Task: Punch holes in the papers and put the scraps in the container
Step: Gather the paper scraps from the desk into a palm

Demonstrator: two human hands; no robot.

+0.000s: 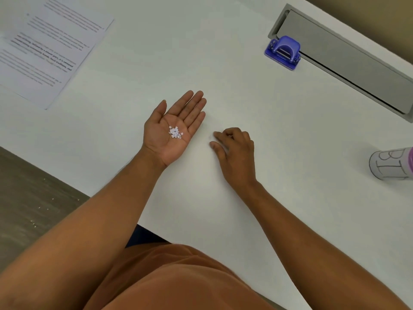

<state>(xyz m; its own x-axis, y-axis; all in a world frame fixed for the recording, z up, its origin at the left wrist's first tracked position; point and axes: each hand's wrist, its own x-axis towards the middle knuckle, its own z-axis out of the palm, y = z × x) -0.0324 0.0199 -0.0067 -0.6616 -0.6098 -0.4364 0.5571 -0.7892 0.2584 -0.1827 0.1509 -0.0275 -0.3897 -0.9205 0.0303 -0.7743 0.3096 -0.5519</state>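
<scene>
My left hand (pixel 172 128) lies palm up on the white table (pixel 257 104), fingers flat, with a small heap of white paper scraps (pixel 175 132) resting in the palm. My right hand (pixel 234 151) is palm down just to its right, fingers curled, fingertips touching the table surface; whether a scrap sits under them is too small to tell. A blue hole punch (pixel 283 51) stands at the far right of the table. Printed papers (pixel 48 45) lie at the far left. A white container (pixel 391 164) with hand-drawn letters stands at the right edge, partly cut off.
A long grey cable-tray lid (pixel 344 57) is set into the table behind the punch. The table's near-left edge runs diagonally, with grey floor (pixel 29 198) below it dotted with several tiny white scraps.
</scene>
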